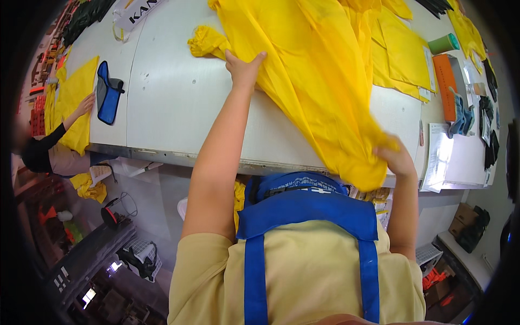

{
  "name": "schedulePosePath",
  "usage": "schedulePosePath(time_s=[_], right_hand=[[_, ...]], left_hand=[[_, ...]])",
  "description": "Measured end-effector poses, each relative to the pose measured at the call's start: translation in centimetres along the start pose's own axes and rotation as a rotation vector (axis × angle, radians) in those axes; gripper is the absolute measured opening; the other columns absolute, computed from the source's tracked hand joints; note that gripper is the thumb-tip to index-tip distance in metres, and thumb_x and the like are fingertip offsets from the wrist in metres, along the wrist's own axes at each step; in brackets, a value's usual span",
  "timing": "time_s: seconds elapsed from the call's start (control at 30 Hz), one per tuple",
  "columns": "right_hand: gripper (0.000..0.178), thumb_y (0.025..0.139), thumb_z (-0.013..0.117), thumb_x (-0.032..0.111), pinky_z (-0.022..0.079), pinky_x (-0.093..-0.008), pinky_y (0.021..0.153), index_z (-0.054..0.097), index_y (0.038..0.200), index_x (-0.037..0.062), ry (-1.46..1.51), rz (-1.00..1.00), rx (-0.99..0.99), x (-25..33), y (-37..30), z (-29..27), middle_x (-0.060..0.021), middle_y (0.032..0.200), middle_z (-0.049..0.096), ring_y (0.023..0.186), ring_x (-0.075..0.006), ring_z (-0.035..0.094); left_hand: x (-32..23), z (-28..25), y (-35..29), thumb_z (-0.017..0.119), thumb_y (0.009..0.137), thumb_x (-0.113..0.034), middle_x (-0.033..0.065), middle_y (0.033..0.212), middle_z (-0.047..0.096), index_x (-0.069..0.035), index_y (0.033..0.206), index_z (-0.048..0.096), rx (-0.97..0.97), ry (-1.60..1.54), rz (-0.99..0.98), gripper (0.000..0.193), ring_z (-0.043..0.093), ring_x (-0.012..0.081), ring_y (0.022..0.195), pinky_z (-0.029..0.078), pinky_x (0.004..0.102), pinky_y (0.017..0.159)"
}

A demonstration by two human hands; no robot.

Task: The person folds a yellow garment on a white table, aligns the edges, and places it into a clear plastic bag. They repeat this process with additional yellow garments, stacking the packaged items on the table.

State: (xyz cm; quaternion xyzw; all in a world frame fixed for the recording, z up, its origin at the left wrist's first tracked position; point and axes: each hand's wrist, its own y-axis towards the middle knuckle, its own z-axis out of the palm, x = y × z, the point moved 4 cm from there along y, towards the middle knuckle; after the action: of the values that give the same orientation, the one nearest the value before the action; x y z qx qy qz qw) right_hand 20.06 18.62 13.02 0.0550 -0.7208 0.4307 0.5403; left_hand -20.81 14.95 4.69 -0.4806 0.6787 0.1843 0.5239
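A large yellow garment (303, 70) of thin, creased fabric spreads over the white table and hangs past its front edge. Its gathered sleeve end (208, 42) lies out to the left. My left hand (244, 69) rests against the fabric beside that sleeve, thumb spread away from the fingers. Lower right, my right hand (396, 156) grips the garment's near end by its edge; hand and cloth are smeared by motion there. The fingertips of that hand are partly hidden in the folds.
Folded yellow pieces (403, 51), a green thread spool (443, 43) and an orange box (445, 86) lie to the right, beside paper sheets (439, 146). Left on the table is a blue-and-grey pouch (110, 95). A co-worker's hand (85, 104) touches yellow cloth at far left.
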Motion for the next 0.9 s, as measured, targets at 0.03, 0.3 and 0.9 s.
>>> schedulePosePath(time_s=[0.03,0.3,0.9], right_hand=[[0.035,0.080,0.063,-0.001,0.045,-0.0273,0.092,0.062,0.115,-0.0022,-0.260,0.144,0.114,0.1,-1.1,-0.4,-0.0080,0.107,0.066,0.102,-0.0142,0.059],[0.045,0.079,0.071,0.025,0.046,-0.0390,0.091,0.062,0.121,0.0108,-1.244,0.338,0.336,-0.2,-4.2,-1.5,-0.0146,0.111,0.065,0.103,-0.0312,0.060],[0.032,0.082,0.057,0.016,0.049,-0.0357,0.052,0.054,0.112,0.0045,-1.235,-1.076,0.113,2.8,7.2,23.1,-0.0112,0.072,0.058,0.063,-0.0251,0.061]], left_hand=[[0.5,0.2,1.4,0.079,0.074,-0.026,0.0220,0.136,0.036,0.002,0.141,0.020,0.010,-0.114,-0.022,0.094,0.045,0.0303,0.120,0.042,0.0416,0.098],[4.5,2.7,5.0,0.076,0.072,-0.012,0.0162,0.111,0.059,0.004,0.133,0.035,0.138,0.114,0.098,0.076,0.060,0.0229,0.095,0.050,0.0338,0.078],[-0.7,-7.2,-2.8,0.051,0.093,-0.034,0.0151,0.122,0.052,-0.010,0.145,0.022,0.264,-0.943,-0.131,0.065,0.057,0.0236,0.099,0.050,0.0371,0.081]])
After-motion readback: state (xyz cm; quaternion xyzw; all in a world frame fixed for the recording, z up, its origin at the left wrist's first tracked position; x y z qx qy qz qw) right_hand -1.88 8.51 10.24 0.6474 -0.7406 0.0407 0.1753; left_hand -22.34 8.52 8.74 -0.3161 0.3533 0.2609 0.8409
